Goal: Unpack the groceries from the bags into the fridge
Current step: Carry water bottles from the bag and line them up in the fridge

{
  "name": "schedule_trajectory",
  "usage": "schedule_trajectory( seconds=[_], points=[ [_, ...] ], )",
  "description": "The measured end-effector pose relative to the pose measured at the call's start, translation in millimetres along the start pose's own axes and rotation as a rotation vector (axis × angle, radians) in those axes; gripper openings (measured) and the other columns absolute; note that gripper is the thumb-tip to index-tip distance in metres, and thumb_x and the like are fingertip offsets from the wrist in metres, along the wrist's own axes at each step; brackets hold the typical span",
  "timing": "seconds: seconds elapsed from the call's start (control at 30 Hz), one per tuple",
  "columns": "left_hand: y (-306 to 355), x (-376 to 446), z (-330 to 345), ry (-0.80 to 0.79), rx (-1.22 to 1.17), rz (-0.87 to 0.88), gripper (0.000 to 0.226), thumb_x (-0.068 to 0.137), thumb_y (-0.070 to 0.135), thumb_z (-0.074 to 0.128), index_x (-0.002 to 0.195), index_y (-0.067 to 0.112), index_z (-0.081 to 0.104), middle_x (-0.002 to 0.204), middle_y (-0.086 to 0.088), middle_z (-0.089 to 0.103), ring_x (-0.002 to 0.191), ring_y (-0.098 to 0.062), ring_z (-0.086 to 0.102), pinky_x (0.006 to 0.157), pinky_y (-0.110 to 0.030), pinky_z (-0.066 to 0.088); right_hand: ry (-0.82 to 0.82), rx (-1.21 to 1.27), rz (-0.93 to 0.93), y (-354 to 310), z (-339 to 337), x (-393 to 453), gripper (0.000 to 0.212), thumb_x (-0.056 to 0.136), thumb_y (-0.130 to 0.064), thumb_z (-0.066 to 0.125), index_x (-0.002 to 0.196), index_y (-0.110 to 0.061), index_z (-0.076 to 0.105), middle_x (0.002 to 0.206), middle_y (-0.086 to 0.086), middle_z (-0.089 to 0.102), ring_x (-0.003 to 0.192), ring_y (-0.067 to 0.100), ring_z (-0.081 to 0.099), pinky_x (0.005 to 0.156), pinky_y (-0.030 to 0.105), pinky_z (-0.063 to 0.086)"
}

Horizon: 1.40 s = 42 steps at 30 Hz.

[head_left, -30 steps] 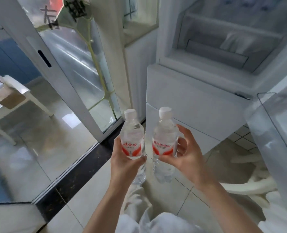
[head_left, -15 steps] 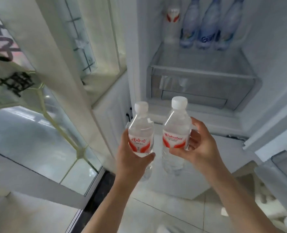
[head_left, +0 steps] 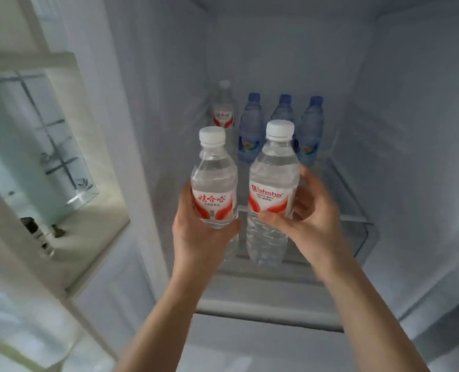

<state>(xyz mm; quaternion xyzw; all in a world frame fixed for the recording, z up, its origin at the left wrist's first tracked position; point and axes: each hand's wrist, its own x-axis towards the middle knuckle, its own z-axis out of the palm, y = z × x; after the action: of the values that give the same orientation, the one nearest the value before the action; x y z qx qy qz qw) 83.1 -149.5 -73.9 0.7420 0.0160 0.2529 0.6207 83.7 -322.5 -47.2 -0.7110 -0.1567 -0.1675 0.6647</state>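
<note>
A white fridge [head_left: 290, 63] stood open, its glass shelf [head_left: 354, 210] already stocked along the back wall with four bottles: one red-labelled bottle [head_left: 223, 110] and three blue bottles [head_left: 250, 130]. Two more water bottles were held upright in front of the shelf, neither yet set down; the left bottle [head_left: 214, 181] was gripped by the left hand [head_left: 204, 232], the right bottle [head_left: 272, 183] by the right hand [head_left: 311, 210]. The task was judged partly done. No grocery bags were in view, so what remained could not be counted. The middle blue bottle was largely hidden, and the small label print was unreadable.
</note>
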Motion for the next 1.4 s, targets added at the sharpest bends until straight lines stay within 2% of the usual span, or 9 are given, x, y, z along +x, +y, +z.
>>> schedule_trajectory(
  seconds=[0.2,0.37,0.5,0.67,1.0,1.1,1.2,1.3,1.4],
  points=[
    [-1,66,33,0.025,-0.066,0.058,0.077,0.059,0.007,0.087,0.123,0.027,0.051,0.096,0.021,0.066,0.084,0.01,0.063,0.062,-0.006,0.049,0.038,-0.005,-0.071,12,-10,64,0.082,0.062,-0.009,0.087,0.129,-0.038,0.049,0.118,-0.011,0.066,0.107,0.007,0.063,0.084,0.02,0.053],
    [-11,108,54,0.015,-0.097,0.087,0.08,0.059,0.007,0.086,0.123,0.036,0.048,0.096,0.032,0.064,0.088,0.009,0.064,0.072,-0.015,0.053,0.048,0.002,-0.063,34,-2,105,0.079,0.064,-0.005,0.085,0.129,-0.032,0.049,0.117,-0.009,0.066,0.107,0.007,0.064,0.083,0.024,0.054],
    [-25,126,64,-0.001,-0.102,0.109,0.079,0.058,0.009,0.087,0.114,0.049,0.048,0.097,0.042,0.06,0.087,0.018,0.061,0.065,-0.003,0.046,0.034,0.004,-0.035,57,1,123,0.079,0.067,-0.006,0.084,0.129,-0.037,0.048,0.118,-0.009,0.066,0.109,0.007,0.063,0.086,0.026,0.054],
    [-42,138,71,0.014,-0.109,0.144,0.084,0.057,0.008,0.088,0.129,0.029,0.05,0.099,0.041,0.061,0.091,0.015,0.061,0.07,-0.003,0.047,0.012,0.007,-0.022,73,2,140,0.083,0.065,-0.016,0.086,0.134,-0.038,0.045,0.123,-0.008,0.064,0.114,0.011,0.061,0.093,0.033,0.052],
    [-45,145,69,-0.083,-0.14,0.191,0.088,0.061,0.015,0.09,0.137,0.026,0.046,0.113,0.033,0.062,0.104,0.006,0.062,0.085,-0.017,0.053,-0.025,-0.013,-0.032,81,4,143,0.079,0.067,-0.02,0.084,0.129,-0.052,0.045,0.127,-0.012,0.062,0.117,0.009,0.06,0.084,0.018,0.051],
    [-46,142,65,-0.121,-0.186,0.177,0.085,0.063,0.017,0.089,0.136,0.028,0.046,0.117,0.024,0.064,0.108,0.0,0.063,0.09,-0.031,0.055,-0.032,-0.025,-0.026,78,5,138,0.08,0.068,-0.023,0.083,0.129,-0.055,0.043,0.129,-0.016,0.06,0.118,0.007,0.058,0.085,0.015,0.05],
    [-46,137,63,-0.132,-0.174,0.176,0.083,0.064,0.021,0.087,0.132,0.043,0.045,0.119,0.023,0.063,0.109,0.001,0.062,0.09,-0.03,0.054,-0.036,-0.072,0.019,76,7,132,0.081,0.065,-0.035,0.082,0.128,-0.06,0.037,0.126,-0.028,0.056,0.119,0.0,0.055,0.087,0.014,0.049],
    [-52,130,60,-0.147,-0.114,0.213,0.085,0.072,0.011,0.082,0.131,0.055,0.04,0.123,0.027,0.059,0.113,0.004,0.058,0.09,-0.017,0.05,0.053,-0.195,0.086,85,16,114,0.094,0.064,-0.039,0.083,0.138,-0.048,0.027,0.127,-0.033,0.048,0.12,-0.004,0.049,0.097,0.027,0.048],
    [-63,130,60,-0.165,-0.095,0.184,0.079,0.075,0.001,0.078,0.138,0.033,0.044,0.128,0.013,0.06,0.118,-0.009,0.058,0.098,-0.039,0.051,0.176,-0.345,0.082,96,31,94,0.092,0.067,-0.02,0.086,0.137,-0.038,0.031,0.127,-0.014,0.05,0.114,-0.001,0.053,0.096,0.032,0.05]
  ],
)
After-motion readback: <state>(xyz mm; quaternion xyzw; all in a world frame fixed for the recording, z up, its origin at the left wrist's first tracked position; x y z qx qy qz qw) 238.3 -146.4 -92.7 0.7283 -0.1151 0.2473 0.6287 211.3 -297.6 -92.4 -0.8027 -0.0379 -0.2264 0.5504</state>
